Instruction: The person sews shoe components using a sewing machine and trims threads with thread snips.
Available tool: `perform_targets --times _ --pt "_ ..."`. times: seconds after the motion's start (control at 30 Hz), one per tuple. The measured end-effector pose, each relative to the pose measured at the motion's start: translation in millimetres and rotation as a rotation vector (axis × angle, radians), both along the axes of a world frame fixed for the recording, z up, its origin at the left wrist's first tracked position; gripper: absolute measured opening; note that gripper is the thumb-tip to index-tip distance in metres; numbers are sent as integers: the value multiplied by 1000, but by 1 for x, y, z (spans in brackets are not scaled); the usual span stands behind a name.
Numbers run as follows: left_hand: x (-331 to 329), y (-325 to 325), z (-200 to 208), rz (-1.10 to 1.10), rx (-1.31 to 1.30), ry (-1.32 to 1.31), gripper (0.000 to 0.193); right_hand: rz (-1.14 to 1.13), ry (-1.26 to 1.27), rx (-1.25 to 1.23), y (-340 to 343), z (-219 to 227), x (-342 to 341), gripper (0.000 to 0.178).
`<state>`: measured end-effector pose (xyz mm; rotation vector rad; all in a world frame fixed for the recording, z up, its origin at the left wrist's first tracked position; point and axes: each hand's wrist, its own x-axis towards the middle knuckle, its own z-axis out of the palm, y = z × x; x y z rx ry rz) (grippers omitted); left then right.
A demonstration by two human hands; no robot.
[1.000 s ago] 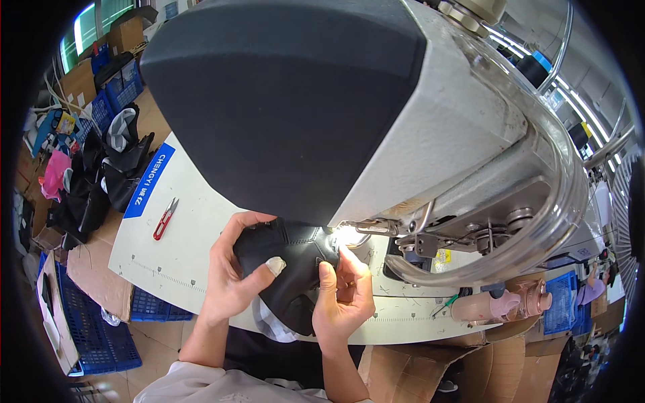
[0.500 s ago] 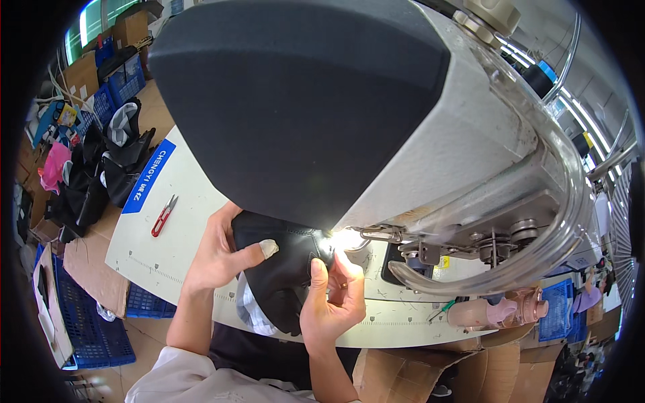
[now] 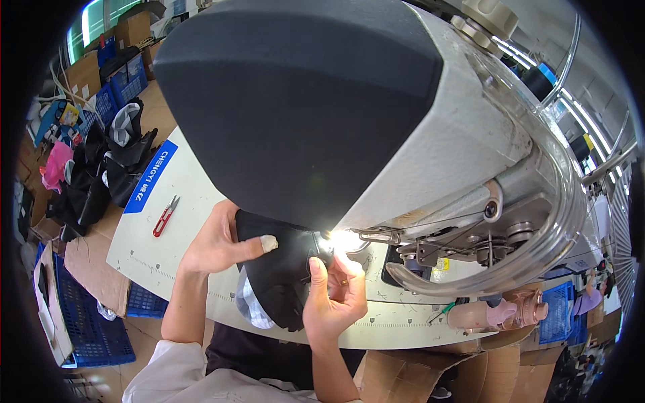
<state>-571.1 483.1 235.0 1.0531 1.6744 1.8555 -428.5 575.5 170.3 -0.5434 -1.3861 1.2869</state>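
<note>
Close beside the table edge (image 3: 383, 342), black piece (image 3: 279, 279).

At 12 o'clock, the upper edge cuts the machine's dark cover (image 3: 302, 114). Toward 8 o'clock, the left hand's (image 3: 225, 243) fingers, except the thumb, are mostly hidden by the black piece (image 3: 282, 277). Near 5 o'clock, a strong glare (image 3: 346, 240) hides details beside the right hand (image 3: 334, 299). At 4 o'clock, the heaped things (image 3: 576, 366) are too small to tell.
</note>
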Motion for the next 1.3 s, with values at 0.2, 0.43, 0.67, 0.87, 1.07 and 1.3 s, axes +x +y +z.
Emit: perform_targets --times 0.2,0.43,0.67,0.87,1.07,1.3 --pt "1 -2 -2 -12 -29 19 47 82 30 -141 4 5 4 26" --pt "-14 -8 -9 -53 -70 35 50 -5 -59 116 5 -5 -2 28" --pt "94 -1 -34 297 58 105 46 291 -275 -47 67 -3 41 29" --pt "135 28 -48 439 141 277 45 478 -362 -163 101 10 50 30" --pt "128 20 -56 406 141 281 46 403 -493 27 93 14 46 26" --pt "101 8 -42 250 27 221 44 245 -384 168 81 -4 41 25"
